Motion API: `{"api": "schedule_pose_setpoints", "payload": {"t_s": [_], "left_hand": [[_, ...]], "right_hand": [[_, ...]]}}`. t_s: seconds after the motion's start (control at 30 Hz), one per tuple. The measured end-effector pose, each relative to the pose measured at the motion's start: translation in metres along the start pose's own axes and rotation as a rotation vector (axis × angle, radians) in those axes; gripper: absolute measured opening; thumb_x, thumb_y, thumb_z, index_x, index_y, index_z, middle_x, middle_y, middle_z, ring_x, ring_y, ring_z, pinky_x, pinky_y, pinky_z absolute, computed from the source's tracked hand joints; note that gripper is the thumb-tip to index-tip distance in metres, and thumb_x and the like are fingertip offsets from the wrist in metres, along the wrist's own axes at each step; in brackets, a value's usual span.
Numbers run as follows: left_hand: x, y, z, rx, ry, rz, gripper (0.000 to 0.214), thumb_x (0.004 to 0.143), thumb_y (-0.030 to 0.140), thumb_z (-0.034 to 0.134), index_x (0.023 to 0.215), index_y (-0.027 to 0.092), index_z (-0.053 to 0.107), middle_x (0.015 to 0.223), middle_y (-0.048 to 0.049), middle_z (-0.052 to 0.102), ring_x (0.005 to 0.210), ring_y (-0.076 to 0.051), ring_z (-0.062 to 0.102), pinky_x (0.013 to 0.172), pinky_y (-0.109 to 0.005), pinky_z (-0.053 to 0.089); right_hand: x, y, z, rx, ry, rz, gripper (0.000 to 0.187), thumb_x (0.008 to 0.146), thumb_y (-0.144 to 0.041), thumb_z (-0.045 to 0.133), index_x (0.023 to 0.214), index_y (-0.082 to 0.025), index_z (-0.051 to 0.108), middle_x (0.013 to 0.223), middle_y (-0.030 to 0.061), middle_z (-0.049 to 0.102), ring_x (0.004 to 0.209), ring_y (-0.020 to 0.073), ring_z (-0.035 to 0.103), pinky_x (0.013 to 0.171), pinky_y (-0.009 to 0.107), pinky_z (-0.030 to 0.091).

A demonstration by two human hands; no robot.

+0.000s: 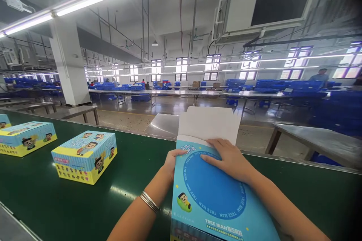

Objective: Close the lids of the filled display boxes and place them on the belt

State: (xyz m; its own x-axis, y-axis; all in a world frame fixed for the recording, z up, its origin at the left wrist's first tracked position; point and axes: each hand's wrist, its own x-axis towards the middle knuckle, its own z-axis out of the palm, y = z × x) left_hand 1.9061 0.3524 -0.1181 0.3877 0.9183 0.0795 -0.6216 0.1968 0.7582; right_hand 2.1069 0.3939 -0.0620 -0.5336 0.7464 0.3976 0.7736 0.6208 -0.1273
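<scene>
A blue cardboard box with a round dark-blue panel and "TREE MAN" lettering is close in front of me, cut off by the bottom of the view. Its white flap stands up at the far end. My left hand grips the box's left edge, thumb on the top panel and other fingers mostly hidden. My right hand lies on the top panel by the flap's crease, fingers stretched and thumb spread apart. Silver bangles circle my left wrist.
A green conveyor belt runs across in front of me. On its left are a closed printed box, a second one and part of a third. Metal tables stand beyond, with blue crates and distant people behind.
</scene>
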Motion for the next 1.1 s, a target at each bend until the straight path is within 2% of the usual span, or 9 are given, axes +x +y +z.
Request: {"api": "schedule_pose_setpoints", "payload": {"t_s": [0.13,0.23,0.37,0.5,0.6,0.73,0.87,1.0,1.1], "left_hand": [[-0.005,0.004,0.001,0.034,0.068,0.037,0.057,0.064,0.036,0.062,0.11,0.003,0.062,0.098,-0.0197,0.067,0.088,-0.034,0.065,0.087,-0.048,0.048],[0.001,0.006,-0.009,0.109,0.282,0.186,0.049,0.073,0.042,0.066,0.108,0.009,0.06,0.096,-0.0128,0.065,0.085,-0.025,0.064,0.084,-0.037,0.049],[0.01,0.01,-0.037,0.258,0.545,0.313,0.04,0.077,0.022,0.074,0.111,0.017,0.054,0.1,-0.0028,0.061,0.084,-0.014,0.06,0.081,-0.028,0.048],[0.01,0.01,-0.061,0.371,0.527,0.153,0.016,0.09,0.025,0.062,0.098,0.012,0.059,0.088,-0.0025,0.062,0.072,-0.013,0.06,0.067,-0.03,0.053],[0.006,0.011,-0.073,0.412,0.494,0.068,0.019,0.092,0.029,0.059,0.097,0.011,0.06,0.084,-0.0021,0.063,0.068,-0.012,0.06,0.065,-0.028,0.054],[0.001,0.018,-0.085,0.445,0.488,0.052,0.021,0.093,0.031,0.058,0.1,0.012,0.059,0.084,-0.0019,0.062,0.067,-0.012,0.061,0.063,-0.028,0.054],[-0.007,0.027,-0.091,0.472,0.476,0.098,0.021,0.092,0.03,0.058,0.104,0.012,0.058,0.084,-0.0019,0.062,0.066,-0.012,0.06,0.062,-0.028,0.054],[-0.016,0.029,-0.096,0.503,0.464,0.311,0.025,0.091,0.028,0.06,0.112,0.014,0.056,0.097,-0.0044,0.063,0.077,-0.015,0.062,0.069,-0.031,0.054],[-0.023,0.027,-0.103,0.551,0.482,0.473,0.025,0.092,0.037,0.057,0.102,0.014,0.059,0.098,-0.0046,0.063,0.086,-0.017,0.062,0.079,-0.035,0.052]], "right_hand": [[0.009,-0.007,-0.005,-0.013,-0.147,-0.035,0.069,0.081,-0.075,0.038,0.112,-0.017,0.06,0.119,0.0136,0.06,0.112,0.0339,0.052,0.096,0.048,0.037],[0.014,-0.012,-0.002,0.025,-0.205,0.049,0.063,0.078,-0.073,0.047,0.108,-0.019,0.056,0.106,0.0123,0.065,0.098,0.0328,0.059,0.079,0.041,0.044],[0.014,-0.018,0.012,0.06,-0.179,0.025,0.046,0.079,-0.064,0.054,0.092,-0.02,0.056,0.091,0.0086,0.064,0.087,0.0284,0.059,0.07,0.035,0.043],[0.004,-0.017,0.034,0.13,0.102,-0.134,0.021,0.082,-0.033,0.051,0.093,-0.019,0.063,0.102,0.0113,0.055,0.102,0.0288,0.051,0.089,0.043,0.039],[-0.005,-0.007,0.048,0.449,0.356,0.209,0.045,0.072,-0.022,0.057,0.117,-0.021,0.054,0.118,0.0125,0.049,0.119,0.0333,0.041,0.099,0.052,0.033],[-0.009,-0.001,0.063,1.076,0.127,0.643,0.06,0.065,-0.031,0.07,0.119,-0.017,0.049,0.108,0.0155,0.06,0.104,0.0334,0.057,0.083,0.048,0.049],[-0.005,-0.011,0.08,1.311,-0.073,0.598,0.036,0.065,-0.027,0.066,0.098,-0.014,0.059,0.078,0.0109,0.067,0.07,0.0271,0.066,0.064,0.041,0.054],[-0.001,-0.025,0.096,1.416,-0.01,0.528,0.049,0.057,-0.021,0.065,0.106,-0.019,0.056,0.08,0.0052,0.069,0.07,0.0248,0.066,0.064,0.037,0.053],[-0.002,-0.028,0.101,1.439,0.046,0.439,0.051,0.062,-0.041,0.065,0.108,-0.021,0.057,0.097,0.008,0.069,0.083,0.0271,0.066,0.071,0.039,0.053]]}}
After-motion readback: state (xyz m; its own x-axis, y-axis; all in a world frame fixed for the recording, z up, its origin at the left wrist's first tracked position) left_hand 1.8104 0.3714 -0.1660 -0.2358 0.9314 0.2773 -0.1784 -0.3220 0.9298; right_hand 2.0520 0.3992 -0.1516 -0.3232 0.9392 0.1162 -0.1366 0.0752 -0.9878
